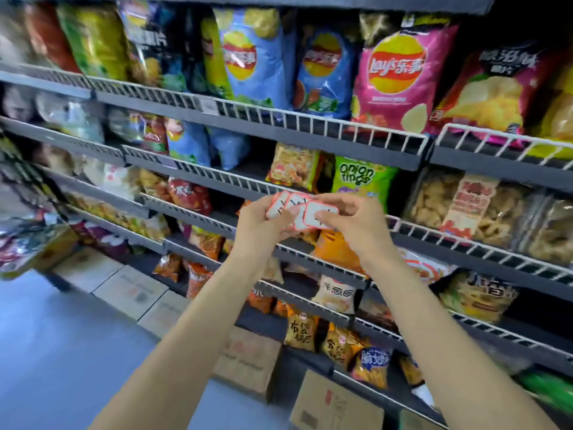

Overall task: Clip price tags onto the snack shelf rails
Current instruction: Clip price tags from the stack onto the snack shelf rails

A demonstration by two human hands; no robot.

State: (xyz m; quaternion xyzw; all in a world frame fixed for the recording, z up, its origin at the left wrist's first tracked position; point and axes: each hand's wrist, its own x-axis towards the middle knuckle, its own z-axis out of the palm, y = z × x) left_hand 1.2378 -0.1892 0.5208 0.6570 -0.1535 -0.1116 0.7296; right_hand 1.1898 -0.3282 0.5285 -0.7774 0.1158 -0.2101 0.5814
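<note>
Both hands together: left hand (pixel 260 220) grips fanned price tags (pixel 286 204), right hand (pixel 356 223) pinches front tag (pixel 321 214). Thin, light, bendy cards; likely slippery; hold by edges.

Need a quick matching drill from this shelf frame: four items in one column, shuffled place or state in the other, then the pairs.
Items
1. pink Lay's bag
2. green onion rings bag
3. price tags
4. cardboard boxes

Places or states
A. on the floor at the foot of the shelving
B. held fanned out between the left hand and right hand
C. on the top visible shelf, upright behind the white wire rail
D. one shelf down, just above the hands

Pairs: 1-C, 2-D, 3-B, 4-A
</note>
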